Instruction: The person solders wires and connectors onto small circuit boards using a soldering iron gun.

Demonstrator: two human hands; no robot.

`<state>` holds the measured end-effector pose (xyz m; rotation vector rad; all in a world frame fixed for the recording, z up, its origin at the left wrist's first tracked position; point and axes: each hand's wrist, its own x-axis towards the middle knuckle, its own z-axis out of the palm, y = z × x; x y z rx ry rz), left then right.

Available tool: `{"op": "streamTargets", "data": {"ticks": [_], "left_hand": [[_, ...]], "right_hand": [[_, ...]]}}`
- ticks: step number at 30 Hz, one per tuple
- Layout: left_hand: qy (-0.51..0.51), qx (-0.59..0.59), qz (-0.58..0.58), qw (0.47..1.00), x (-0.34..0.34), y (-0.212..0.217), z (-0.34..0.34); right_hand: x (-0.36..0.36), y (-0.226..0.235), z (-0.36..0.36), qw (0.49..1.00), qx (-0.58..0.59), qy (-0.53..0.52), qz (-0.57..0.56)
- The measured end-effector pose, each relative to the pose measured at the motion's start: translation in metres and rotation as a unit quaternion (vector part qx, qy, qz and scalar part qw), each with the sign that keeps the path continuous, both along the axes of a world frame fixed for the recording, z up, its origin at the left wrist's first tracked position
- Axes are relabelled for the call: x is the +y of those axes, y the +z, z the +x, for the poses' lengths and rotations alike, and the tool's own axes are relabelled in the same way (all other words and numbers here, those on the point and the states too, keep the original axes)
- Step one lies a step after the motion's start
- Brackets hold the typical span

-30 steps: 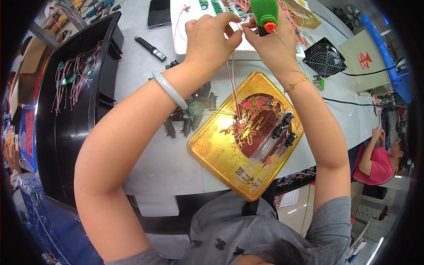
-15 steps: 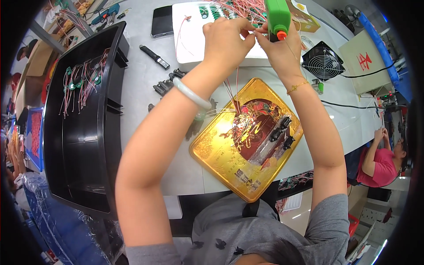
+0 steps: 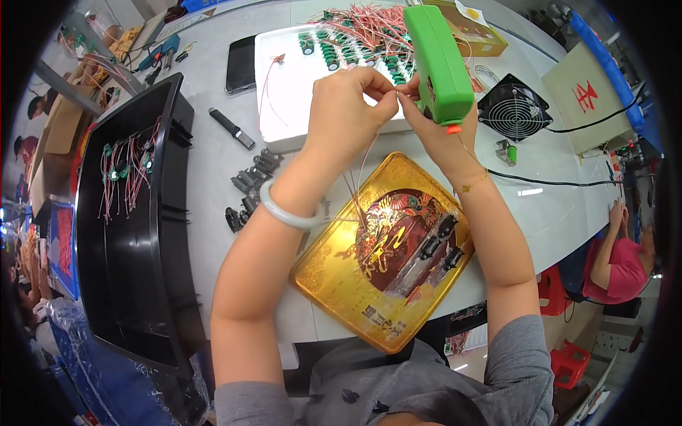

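My left hand pinches the end of a thin pinkish wire over the front of the white foam tray. The fingertips of my right hand are pinched together and meet those of the left; what they hold is too small to make out. A green plastic tool with an orange tip stands in front of the right hand and hides part of it; whether the hand grips it I cannot tell. Thin wires run down from the hands to a gold tin, where small black plastic parts lie.
Green boards with pink wires crowd the foam tray. Black plastic parts, a black pen-like tool and a phone lie left of it. A black bin stands left, a fan right. A person in pink sits right.
The whole view has shifted, so the table's things appear lower and slightly left. The green tool now appears lower against my right hand. Both hands keep their fingertips together.
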<state>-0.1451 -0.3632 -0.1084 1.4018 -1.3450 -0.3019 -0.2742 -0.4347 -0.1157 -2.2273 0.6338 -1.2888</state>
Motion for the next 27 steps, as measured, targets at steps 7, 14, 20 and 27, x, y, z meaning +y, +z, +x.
{"op": "streamTargets", "data": {"ticks": [7,14,20,27], "left_hand": [[0.014,0.116,0.089,0.989,0.0,0.006,-0.008],[-0.081,0.303,0.137,0.939,-0.005,-0.001,-0.004],[-0.121,0.327,0.133,0.928,-0.003,0.002,-0.002],[-0.132,0.312,0.102,0.935,-0.007,0.002,-0.003]], "right_hand": [[0.004,0.007,-0.005,0.999,0.019,0.006,0.044],[-0.004,0.0,-0.005,0.992,-0.048,0.073,0.086],[-0.006,0.002,-0.003,0.986,-0.073,0.077,0.128],[-0.009,0.008,-0.007,0.987,-0.052,0.088,0.128]]}}
